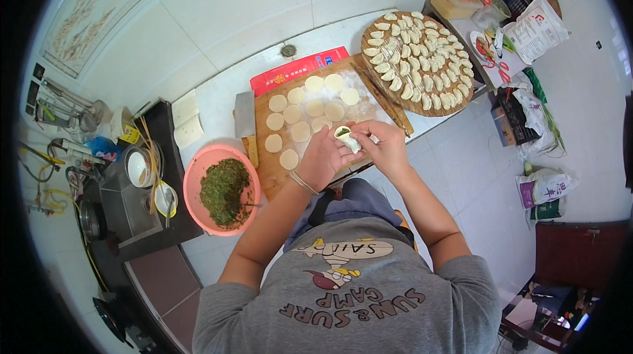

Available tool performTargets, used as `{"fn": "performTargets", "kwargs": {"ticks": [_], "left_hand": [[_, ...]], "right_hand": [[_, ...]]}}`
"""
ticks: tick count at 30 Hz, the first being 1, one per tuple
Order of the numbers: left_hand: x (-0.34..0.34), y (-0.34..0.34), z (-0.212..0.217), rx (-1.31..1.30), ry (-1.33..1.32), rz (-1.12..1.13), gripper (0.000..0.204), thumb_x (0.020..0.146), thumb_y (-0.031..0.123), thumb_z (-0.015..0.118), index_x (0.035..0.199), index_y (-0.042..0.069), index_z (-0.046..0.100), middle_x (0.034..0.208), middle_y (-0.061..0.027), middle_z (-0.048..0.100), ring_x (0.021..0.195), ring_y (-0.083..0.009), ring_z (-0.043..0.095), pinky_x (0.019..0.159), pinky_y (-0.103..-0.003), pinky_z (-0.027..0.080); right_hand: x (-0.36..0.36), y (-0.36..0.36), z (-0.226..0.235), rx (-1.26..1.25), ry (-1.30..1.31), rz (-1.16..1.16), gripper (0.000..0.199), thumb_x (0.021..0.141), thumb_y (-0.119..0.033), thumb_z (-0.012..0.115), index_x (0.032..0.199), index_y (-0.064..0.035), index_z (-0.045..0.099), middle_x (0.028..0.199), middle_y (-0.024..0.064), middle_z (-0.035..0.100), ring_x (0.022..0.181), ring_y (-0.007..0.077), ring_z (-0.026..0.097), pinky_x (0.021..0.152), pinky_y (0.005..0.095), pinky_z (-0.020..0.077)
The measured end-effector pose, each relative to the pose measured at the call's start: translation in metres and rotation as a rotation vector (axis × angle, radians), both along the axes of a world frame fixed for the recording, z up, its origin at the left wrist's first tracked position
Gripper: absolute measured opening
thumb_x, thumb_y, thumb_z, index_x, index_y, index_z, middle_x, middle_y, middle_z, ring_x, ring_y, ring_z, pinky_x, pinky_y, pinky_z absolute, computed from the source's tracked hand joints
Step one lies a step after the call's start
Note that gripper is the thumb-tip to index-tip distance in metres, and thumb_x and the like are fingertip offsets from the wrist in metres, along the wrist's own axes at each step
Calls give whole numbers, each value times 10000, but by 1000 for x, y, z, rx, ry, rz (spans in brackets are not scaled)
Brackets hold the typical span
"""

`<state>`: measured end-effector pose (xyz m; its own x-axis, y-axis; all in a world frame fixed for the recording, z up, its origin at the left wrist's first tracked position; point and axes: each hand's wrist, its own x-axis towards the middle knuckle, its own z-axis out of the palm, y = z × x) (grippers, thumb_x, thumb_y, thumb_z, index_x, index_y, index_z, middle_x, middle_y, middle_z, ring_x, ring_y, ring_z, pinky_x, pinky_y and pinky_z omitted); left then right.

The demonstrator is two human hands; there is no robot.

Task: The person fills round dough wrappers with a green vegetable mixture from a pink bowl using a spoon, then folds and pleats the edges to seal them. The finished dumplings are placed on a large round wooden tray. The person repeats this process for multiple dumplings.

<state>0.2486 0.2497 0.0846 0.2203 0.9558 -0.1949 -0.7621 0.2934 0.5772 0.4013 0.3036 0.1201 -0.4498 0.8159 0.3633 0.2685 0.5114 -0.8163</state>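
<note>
Between my two hands is a partly folded dumpling [347, 138], its green filling showing at the upper left end. My left hand [321, 158] cradles it on the fingers, palm up. The fingers of my right hand [384, 147] pinch the wrapper's edge on the right side. Below them lies a floured wooden board [264, 168] with several round dough wrappers [301, 131] spread over it. Left of the board, a pink bowl [192, 203] holds chopped green filling [224, 189] with a utensil handle sticking out at its right.
A round board [369, 80] full of finished dumplings [422, 57] stands at the back right. A cleaver [244, 115] lies on the board's left edge, a rolling pin [382, 96] along its right. A red box [290, 73] is behind. The sink [125, 212] is at left.
</note>
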Motion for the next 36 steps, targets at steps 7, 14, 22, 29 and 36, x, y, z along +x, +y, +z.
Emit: {"fn": "performTargets", "kwargs": {"ticks": [7, 14, 22, 29, 36], "left_hand": [[-3, -2, -7, 40, 125, -42, 590, 980, 445, 270, 1322, -20, 395, 1281, -154, 511, 1156, -238, 519, 990, -410, 404], [-5, -4, -5, 28, 220, -85, 607, 981, 470, 272, 1324, -15, 395, 1275, -145, 518, 1135, -228, 532, 960, -379, 424], [-2, -6, -3, -1, 191, -61, 605, 978, 483, 281, 1317, -3, 403, 1241, -119, 534, 1099, -200, 545, 954, -367, 425], [0, -9, -7, 53, 207, -60, 593, 979, 464, 290, 1327, -4, 398, 1231, -105, 538, 1110, -194, 534, 960, -368, 412], [-4, -9, -15, 116, 287, -65, 602, 983, 451, 279, 1361, -9, 372, 1264, -104, 528, 1128, -196, 523, 964, -371, 402]], "right_hand": [[2, 5, 4, -147, -37, 91, 195, 742, 20, 696, 932, -12, 665, 791, 101, 659, 670, 191, 641, 588, 284, 507], [2, 3, 2, -206, -71, 85, 167, 753, 14, 694, 916, 2, 664, 800, 82, 650, 626, 136, 599, 570, 265, 491], [2, 1, 0, -1, -87, 131, 122, 741, -43, 693, 854, -37, 648, 754, 105, 626, 651, 251, 612, 562, 328, 485], [0, -3, -3, 72, -113, 119, 83, 731, -39, 684, 805, -39, 649, 776, 96, 623, 688, 273, 614, 596, 348, 494], [0, -7, -2, -86, -69, 59, 138, 727, -6, 701, 858, -24, 664, 838, 116, 667, 691, 217, 640, 604, 329, 500]]}}
